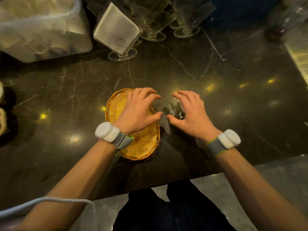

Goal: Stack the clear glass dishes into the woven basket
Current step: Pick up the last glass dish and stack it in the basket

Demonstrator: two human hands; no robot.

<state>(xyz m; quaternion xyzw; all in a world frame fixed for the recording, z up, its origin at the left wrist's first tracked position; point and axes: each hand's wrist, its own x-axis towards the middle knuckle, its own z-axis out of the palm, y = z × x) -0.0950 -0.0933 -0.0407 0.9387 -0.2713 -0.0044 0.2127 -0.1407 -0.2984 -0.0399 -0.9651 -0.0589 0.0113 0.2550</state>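
Observation:
An oval woven basket (143, 144) in orange-yellow wicker lies on the dark marble counter. My left hand (140, 110) hovers over its far half, palm down, fingers spread, holding nothing. Under my left wrist a faint glassy shape seems to lie inside the basket, too dim to be sure. Just right of the basket a small clear glass dish (176, 108) stands on the counter. My right hand (190, 112) is arched over that dish with fingers spread around it; whether the fingers touch it I cannot tell.
A holder of white napkins (116, 30) and several tall clear glasses (185, 17) stand at the back. A plastic bin of white cups (38, 25) fills the back left. The counter's front edge (166, 182) is close to my body.

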